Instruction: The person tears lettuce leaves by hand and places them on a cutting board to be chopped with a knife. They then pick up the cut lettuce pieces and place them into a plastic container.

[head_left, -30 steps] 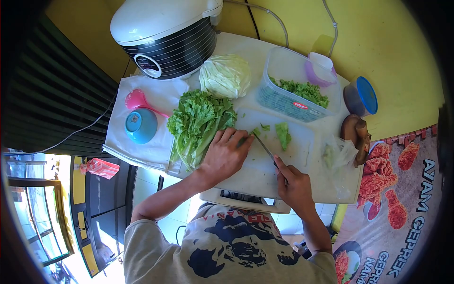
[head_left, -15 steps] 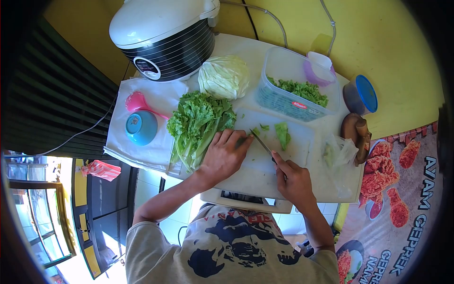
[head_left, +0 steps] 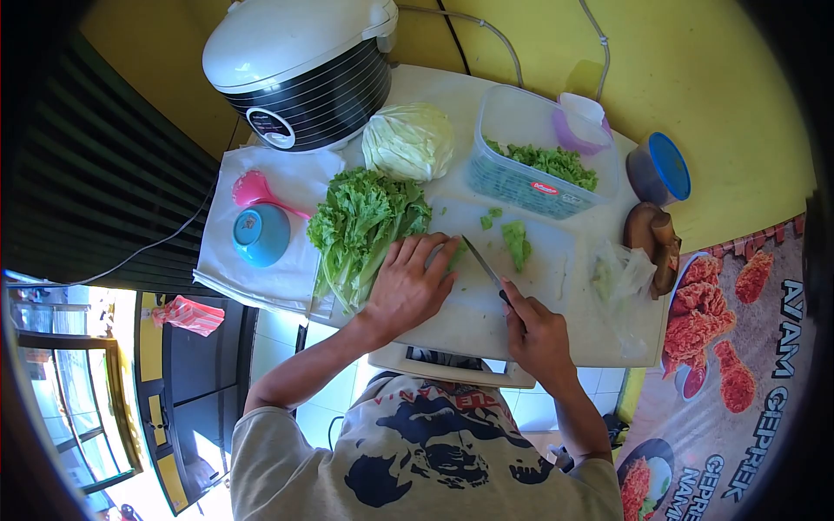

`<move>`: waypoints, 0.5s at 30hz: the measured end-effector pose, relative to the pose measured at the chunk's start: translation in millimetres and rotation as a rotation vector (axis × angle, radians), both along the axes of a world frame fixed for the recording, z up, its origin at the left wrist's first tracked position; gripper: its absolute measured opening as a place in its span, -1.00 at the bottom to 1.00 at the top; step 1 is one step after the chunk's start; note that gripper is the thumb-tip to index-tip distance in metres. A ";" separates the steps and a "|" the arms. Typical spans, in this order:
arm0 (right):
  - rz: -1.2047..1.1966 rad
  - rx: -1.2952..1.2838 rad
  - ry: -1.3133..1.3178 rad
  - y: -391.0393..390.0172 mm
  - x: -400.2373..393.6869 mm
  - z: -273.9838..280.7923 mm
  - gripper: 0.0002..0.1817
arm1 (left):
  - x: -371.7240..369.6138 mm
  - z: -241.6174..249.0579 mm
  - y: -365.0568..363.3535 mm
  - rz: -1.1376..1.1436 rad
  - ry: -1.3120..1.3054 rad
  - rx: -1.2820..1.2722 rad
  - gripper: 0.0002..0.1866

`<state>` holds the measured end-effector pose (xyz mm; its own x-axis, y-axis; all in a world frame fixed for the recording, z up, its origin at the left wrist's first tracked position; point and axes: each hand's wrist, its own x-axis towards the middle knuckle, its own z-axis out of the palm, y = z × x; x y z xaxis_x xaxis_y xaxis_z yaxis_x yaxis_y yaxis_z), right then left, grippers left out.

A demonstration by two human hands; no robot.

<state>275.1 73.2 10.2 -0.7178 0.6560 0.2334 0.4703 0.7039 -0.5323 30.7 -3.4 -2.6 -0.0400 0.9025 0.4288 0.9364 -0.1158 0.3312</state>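
My right hand (head_left: 539,330) is closed round the handle of a kitchen knife (head_left: 483,262), its blade angled toward the far left over the white cutting board (head_left: 543,276). Beside the blade, my left hand (head_left: 412,282) presses its bent fingers down on a bit of green lettuce, mostly hidden under the fingertips. Cut lettuce pieces (head_left: 516,245) lie on the board right of the knife. A leafy lettuce bunch (head_left: 365,230) rests against the left side of my left hand. Behind the bunch sits a pale cabbage (head_left: 408,141).
A clear plastic box (head_left: 539,193) holding lettuce stands behind the board. A rice cooker (head_left: 300,87) is at the back left, with a blue bowl (head_left: 261,235) and pink ladle (head_left: 254,188) before it. Rightward are a plastic bag (head_left: 621,282) and blue-lidded tub (head_left: 660,170).
Small lettuce bits near the knife tip have shifted away to the right, beside the larger piece. My left fingers have moved slightly and show less lettuce. The knife stays in my right hand.
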 end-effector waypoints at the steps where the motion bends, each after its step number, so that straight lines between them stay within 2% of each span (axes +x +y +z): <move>1: 0.001 -0.007 -0.010 -1.9 -0.3 1.3 -0.42 | -0.5 -0.3 -3.1 -0.006 -0.015 -0.001 -0.49; 15: 0.069 0.051 -0.096 -2.9 -1.7 0.3 -0.37 | 4.1 -8.1 -10.0 -0.004 -0.001 -0.013 -0.55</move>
